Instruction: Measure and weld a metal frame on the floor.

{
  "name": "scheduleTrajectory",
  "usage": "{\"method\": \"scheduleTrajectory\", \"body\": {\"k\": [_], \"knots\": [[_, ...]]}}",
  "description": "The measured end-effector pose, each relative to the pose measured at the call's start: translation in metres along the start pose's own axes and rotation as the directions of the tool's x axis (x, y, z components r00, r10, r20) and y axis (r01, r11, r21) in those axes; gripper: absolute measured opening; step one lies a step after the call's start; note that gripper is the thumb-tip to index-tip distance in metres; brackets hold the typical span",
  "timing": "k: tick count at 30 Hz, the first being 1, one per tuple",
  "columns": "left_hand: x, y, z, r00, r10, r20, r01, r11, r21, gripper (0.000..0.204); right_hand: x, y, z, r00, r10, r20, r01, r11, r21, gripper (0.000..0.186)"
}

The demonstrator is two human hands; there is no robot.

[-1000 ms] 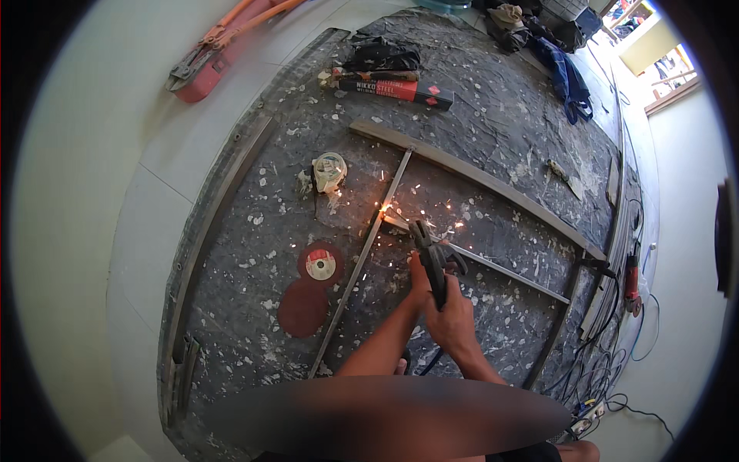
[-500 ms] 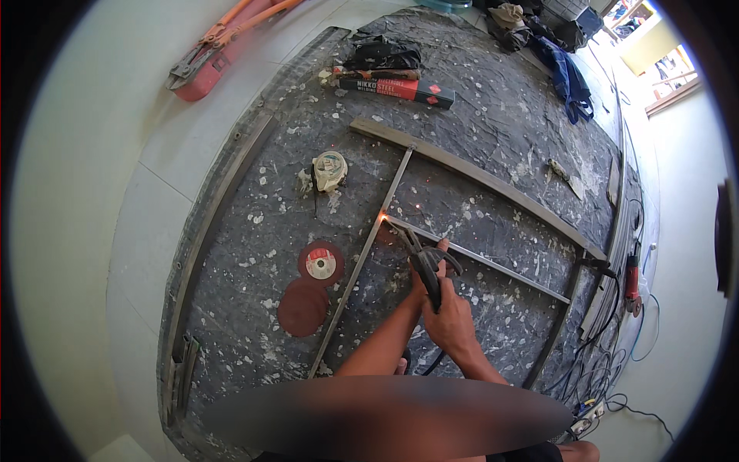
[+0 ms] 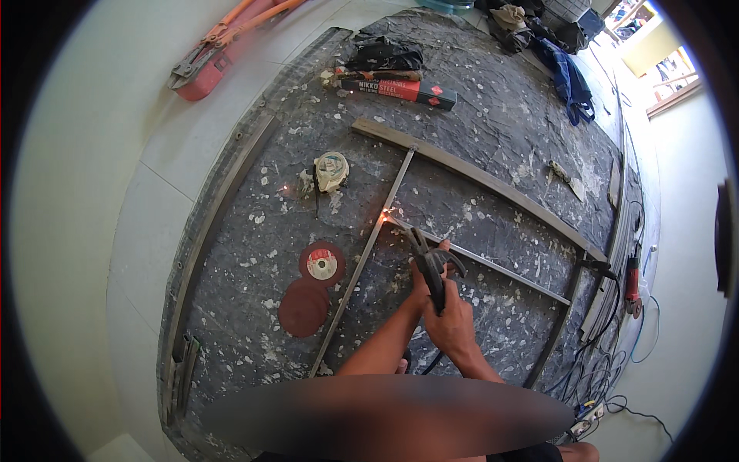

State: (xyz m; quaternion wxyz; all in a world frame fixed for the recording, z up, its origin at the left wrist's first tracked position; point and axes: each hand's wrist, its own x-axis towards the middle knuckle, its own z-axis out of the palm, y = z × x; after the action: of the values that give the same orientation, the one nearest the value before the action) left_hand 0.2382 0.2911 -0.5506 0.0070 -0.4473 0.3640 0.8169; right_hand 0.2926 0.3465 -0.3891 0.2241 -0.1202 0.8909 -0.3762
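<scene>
My right hand (image 3: 450, 322) is closed around the handle of a black welding electrode holder (image 3: 433, 273). The rod from its jaws reaches to a joint between two thin metal bars, where an orange glow (image 3: 386, 218) throws sparks. My left hand (image 3: 419, 283) is right beside and partly behind the holder. One of its fingertips shows at the thin crossbar (image 3: 508, 274); the other fingers look curled, and what they grip is hidden. The crossbar meets a long thin bar (image 3: 346, 308) on the left. A thicker steel tube (image 3: 485, 181) forms the frame's far side.
Cutting discs (image 3: 302, 308) and a tape measure (image 3: 332, 171) lie left of the frame. Beyond it are an electrode box (image 3: 400, 92) and a scraper (image 3: 567, 180). Orange-handled bolt cutters (image 3: 219, 38) lie far left. Tangled cables (image 3: 593, 377) and a red angle grinder (image 3: 633, 281) are at right.
The glow at the joint throws more sparks, and one spark has landed near the tape measure. The electrode holder has shifted very slightly to the right; both hands keep their places.
</scene>
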Motion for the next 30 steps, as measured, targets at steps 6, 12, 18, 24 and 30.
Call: {"method": "scheduleTrajectory", "body": {"k": [6, 12, 18, 24, 30], "knots": [[0.002, 0.001, -0.007, 0.998, 0.065, 0.018, -0.065, 0.998, 0.011, 0.041, 0.002, -0.007, -0.001, 1.0, 0.013, 0.023, -0.012, 0.999, -0.049, 0.034], [0.023, -0.013, -0.016, 0.985, 0.165, 0.05, -0.171, 0.972, 0.16, 0.05, 0.004, -0.007, 0.004, 0.999, -0.035, 0.015, 0.036, 0.996, -0.077, 0.033], [0.024, -0.019, -0.013, 0.994, 0.101, 0.051, -0.108, 0.981, 0.159, 0.054, 0.005, -0.001, 0.005, 1.0, -0.004, 0.023, 0.006, 0.997, -0.083, 0.036], [0.044, -0.025, -0.028, 0.992, 0.062, 0.113, -0.084, 0.976, 0.2, 0.035, 0.006, -0.005, 0.01, 0.999, -0.039, -0.025, 0.038, 0.999, -0.033, 0.029], [0.007, -0.01, 0.005, 0.996, 0.086, 0.037, -0.088, 0.995, 0.054, 0.048, 0.002, 0.005, -0.001, 1.0, -0.002, -0.006, 0.002, 1.0, -0.03, 0.043]]}}
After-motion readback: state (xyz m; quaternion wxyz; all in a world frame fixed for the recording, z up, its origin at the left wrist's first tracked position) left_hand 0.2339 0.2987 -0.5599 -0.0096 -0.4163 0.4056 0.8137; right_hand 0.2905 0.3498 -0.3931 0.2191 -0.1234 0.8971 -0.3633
